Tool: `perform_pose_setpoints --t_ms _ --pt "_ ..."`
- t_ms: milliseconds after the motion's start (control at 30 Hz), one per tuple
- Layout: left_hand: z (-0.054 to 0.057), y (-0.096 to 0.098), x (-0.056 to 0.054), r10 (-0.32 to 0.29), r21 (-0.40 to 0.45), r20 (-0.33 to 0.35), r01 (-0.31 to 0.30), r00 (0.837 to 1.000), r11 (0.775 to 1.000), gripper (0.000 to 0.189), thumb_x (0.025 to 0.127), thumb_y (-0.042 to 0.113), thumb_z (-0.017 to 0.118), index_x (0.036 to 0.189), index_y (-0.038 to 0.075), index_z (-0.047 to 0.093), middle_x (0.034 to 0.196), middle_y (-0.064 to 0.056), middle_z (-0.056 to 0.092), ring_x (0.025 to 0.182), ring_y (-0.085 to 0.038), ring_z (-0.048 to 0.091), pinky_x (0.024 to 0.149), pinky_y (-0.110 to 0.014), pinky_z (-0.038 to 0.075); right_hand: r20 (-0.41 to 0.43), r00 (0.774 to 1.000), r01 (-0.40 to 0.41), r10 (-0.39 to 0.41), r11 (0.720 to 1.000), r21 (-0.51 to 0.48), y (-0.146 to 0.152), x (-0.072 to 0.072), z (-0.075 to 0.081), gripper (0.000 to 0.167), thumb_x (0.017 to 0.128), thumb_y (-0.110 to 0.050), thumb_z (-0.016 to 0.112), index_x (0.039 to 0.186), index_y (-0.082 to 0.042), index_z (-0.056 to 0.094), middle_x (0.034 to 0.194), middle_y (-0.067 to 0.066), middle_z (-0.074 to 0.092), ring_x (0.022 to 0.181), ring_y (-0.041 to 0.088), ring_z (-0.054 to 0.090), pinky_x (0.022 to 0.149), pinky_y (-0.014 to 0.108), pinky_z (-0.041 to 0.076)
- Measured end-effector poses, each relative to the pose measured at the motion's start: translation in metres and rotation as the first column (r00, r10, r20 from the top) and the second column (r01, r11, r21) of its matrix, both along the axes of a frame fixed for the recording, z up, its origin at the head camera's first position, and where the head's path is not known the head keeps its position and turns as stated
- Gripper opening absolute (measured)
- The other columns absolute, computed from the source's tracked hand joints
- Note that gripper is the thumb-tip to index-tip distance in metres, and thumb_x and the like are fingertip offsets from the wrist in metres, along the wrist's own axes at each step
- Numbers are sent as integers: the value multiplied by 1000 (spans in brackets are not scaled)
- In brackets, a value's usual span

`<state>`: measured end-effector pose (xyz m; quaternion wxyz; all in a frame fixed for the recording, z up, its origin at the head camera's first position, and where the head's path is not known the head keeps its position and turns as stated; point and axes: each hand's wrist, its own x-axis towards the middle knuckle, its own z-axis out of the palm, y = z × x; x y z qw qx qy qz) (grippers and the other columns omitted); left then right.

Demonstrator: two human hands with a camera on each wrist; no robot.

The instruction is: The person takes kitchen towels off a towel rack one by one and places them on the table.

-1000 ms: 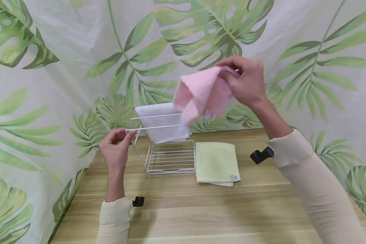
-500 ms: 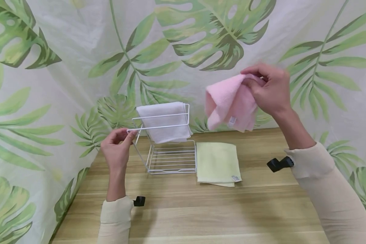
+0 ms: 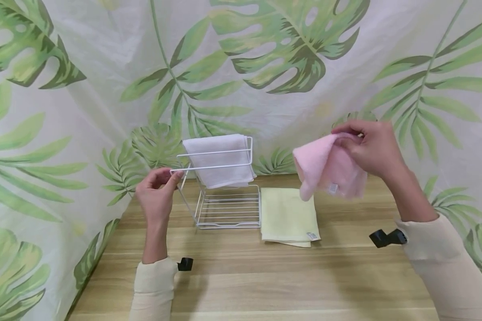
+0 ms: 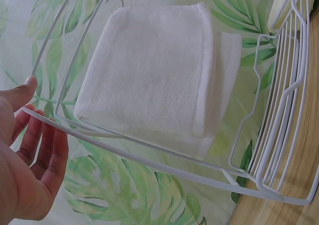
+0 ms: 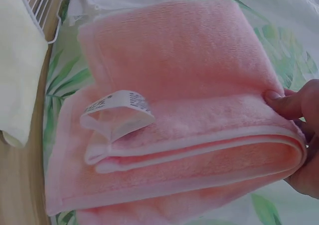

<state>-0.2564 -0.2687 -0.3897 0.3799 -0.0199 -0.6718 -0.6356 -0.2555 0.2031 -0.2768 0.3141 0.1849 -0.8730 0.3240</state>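
Note:
My right hand (image 3: 375, 147) pinches a folded pink towel (image 3: 325, 162) by its upper edge and holds it in the air, right of the rack. A white label (image 5: 119, 113) sticks out from the towel in the right wrist view. With thumb and fingers, my left hand (image 3: 156, 191) grips the near left corner of a white wire rack (image 3: 217, 168). Over the rack's upper bars hangs a folded white towel (image 4: 149, 70). The rack's lower shelf (image 3: 229, 214) bears nothing. Flat on the table beside the rack lies a folded pale yellow towel (image 3: 289, 214).
The wooden table (image 3: 265, 281) extends toward me in front of the rack. A leaf-patterned cloth (image 3: 281, 116) stands as a backdrop behind the table and along its sides.
My right hand has carried the pink towel rightward and down, away from the rack's upper bars. The left hand keeps its grip on the rack corner.

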Motion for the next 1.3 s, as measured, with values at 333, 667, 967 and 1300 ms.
perform_pose_setpoints --t_ms 333,667,967,1300 --pt "-1 -2 0 7 -4 13 -7 1000 1000 27 83 8 94 98 -9 77 74 8 73 59 -6 67 55 -17 61 41 999 -18 17 1000 11 19 17 -30 14 93 3 78 99 -8 85 89 12 82 61 -2 48 54 11 37" --pt "-2 0 0 20 -3 33 -20 999 1000 26 85 2 91 99 -13 74 73 13 71 59 1 65 57 -12 59 87 996 23 -16 997 -78 31 42 -54 18 92 1 80 96 -16 85 84 -15 78 58 4 47 53 15 38" --pt "-2 -1 0 30 -14 30 -30 999 999 27 84 5 92 99 -10 76 73 13 71 59 0 66 57 -13 59 114 993 -4 16 994 -106 41 60 -63 21 89 4 82 97 -15 85 82 -26 74 60 2 48 54 14 39" --pt "-2 -1 2 12 -26 -1 -12 1000 1000 27 84 10 93 97 -7 77 74 8 72 59 -5 67 56 -18 61 154 988 -12 26 996 -91 47 70 -79 24 87 5 84 101 -14 84 95 -37 70 80 -12 63 68 3 48"
